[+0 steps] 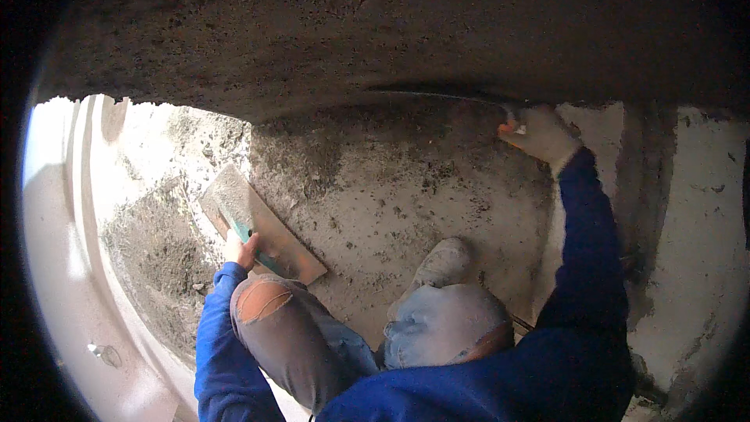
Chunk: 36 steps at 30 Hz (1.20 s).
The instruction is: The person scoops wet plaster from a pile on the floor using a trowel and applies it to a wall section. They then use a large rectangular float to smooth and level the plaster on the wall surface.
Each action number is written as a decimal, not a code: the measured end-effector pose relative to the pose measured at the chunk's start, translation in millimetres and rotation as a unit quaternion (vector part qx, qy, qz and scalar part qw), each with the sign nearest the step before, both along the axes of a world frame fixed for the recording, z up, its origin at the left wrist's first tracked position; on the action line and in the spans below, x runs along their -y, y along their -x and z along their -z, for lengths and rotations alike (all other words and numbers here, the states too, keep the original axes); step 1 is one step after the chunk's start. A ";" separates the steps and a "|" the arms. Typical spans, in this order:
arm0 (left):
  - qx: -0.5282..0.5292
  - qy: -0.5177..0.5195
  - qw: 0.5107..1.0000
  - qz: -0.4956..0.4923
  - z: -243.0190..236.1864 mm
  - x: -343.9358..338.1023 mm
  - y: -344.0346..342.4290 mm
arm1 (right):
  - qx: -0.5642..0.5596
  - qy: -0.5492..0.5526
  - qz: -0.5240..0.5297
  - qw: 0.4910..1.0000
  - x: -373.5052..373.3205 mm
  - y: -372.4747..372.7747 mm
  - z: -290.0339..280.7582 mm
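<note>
My left hand (241,251) is closed round the teal handle of a plastering float (283,239), a wide rectangular plate held low beside my left knee. Some grey residue coats the plate's far end. Out to the right, my right hand (544,137) grips a trowel (445,95) by its handle, where a bit of orange shows. Its long thin blade is seen nearly edge-on and lies along the lower part of a dark, rough plastered wall (375,39). The wall's shade hides how much of the blade touches it.
Grey crumbs and smears lie on the floor (391,215) between my boot (444,262) and the wall. A mound of rough grey material (160,246) is at the left, beside a bright pale curved edge (86,219). A pale surface (699,258) runs along the right.
</note>
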<state>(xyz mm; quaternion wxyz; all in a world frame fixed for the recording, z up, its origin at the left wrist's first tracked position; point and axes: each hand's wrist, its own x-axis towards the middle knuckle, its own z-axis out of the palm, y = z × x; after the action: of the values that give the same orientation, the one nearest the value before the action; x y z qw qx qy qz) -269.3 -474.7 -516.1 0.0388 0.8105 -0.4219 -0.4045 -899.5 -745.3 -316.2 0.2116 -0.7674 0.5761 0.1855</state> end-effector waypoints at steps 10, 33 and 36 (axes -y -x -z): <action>-0.055 -0.025 0.996 -0.067 -24.1 11.3 15.7 | 0.104 0.027 0.007 0.994 -5.7 -16.2 -45.4; -0.016 -0.019 0.999 -0.047 -39.1 18.2 24.1 | -0.059 -0.029 0.026 0.997 12.6 -17.9 0.1; -0.033 -0.034 0.998 -0.048 -40.3 21.3 22.8 | -0.094 -0.019 0.026 0.995 12.7 -28.3 21.6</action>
<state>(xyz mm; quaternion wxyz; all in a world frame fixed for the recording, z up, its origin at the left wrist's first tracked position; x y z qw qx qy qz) -292.1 -495.9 -475.8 0.0445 0.8169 -0.3669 -0.4429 -871.3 -758.0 -337.7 0.1756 -0.7272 0.6095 0.2624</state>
